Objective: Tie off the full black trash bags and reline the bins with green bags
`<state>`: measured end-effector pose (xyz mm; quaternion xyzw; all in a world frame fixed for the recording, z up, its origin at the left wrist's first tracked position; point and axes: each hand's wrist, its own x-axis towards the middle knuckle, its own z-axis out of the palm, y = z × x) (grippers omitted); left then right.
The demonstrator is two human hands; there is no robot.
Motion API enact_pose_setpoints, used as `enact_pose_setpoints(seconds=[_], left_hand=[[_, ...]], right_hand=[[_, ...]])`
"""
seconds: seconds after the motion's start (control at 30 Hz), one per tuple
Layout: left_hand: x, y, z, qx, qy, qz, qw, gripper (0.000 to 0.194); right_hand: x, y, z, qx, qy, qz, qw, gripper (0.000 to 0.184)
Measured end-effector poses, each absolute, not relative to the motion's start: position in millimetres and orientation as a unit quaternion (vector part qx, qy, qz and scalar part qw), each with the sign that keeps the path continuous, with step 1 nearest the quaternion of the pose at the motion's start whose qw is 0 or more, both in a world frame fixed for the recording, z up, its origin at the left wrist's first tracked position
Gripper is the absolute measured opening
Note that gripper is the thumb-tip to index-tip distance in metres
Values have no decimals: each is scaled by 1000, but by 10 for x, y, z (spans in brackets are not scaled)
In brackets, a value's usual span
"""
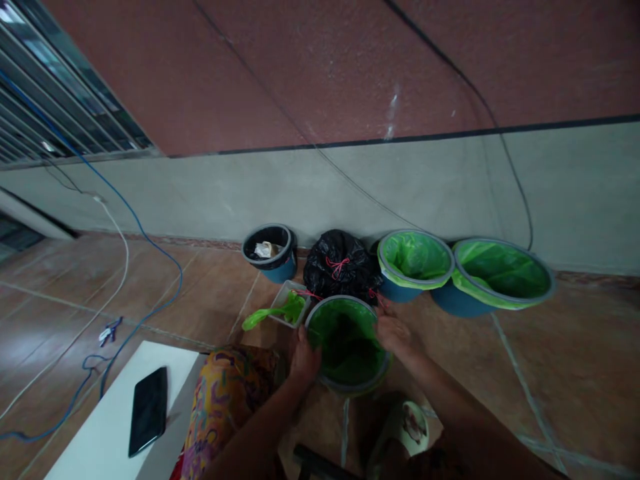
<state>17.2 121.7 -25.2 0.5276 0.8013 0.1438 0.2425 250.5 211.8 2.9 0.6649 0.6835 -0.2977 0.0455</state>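
Note:
A round bin (350,383) lined with a green plastic bag stands on the tiled floor right in front of me. My left hand (303,357) grips its left rim, fingers curled over the liner edge. On the right rim, my right hand (393,331) is closed on the liner too. A tied black rubbish bag (340,265) with a red string sits just behind the bin.
Two blue bins with green liners (415,263) (500,277) stand against the wall at right, a black-lined bin (270,251) at left. A clear tray with green bags (287,308) lies nearby. A phone (149,410) rests on a white surface (95,433). Cables (125,267) cross the floor.

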Motion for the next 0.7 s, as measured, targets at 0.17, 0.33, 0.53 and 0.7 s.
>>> enact_pose_setpoints(seconds=[0.17, 0.33, 0.53, 0.7], left_hand=[[228, 1584, -312, 598, 775, 47, 197, 83], [239, 1624, -420, 609, 772, 18, 184, 83], [233, 1638, -433, 607, 769, 34, 198, 87], [221, 1690, -456, 608, 763, 34, 216, 92]], right_hand=[[2275, 2162, -214, 659, 712, -225, 89, 72], [2262, 2184, -429, 656, 722, -194, 103, 74], [2238, 2188, -544, 658, 724, -180, 103, 71], [2214, 2206, -566, 657, 729, -168, 94, 68]])
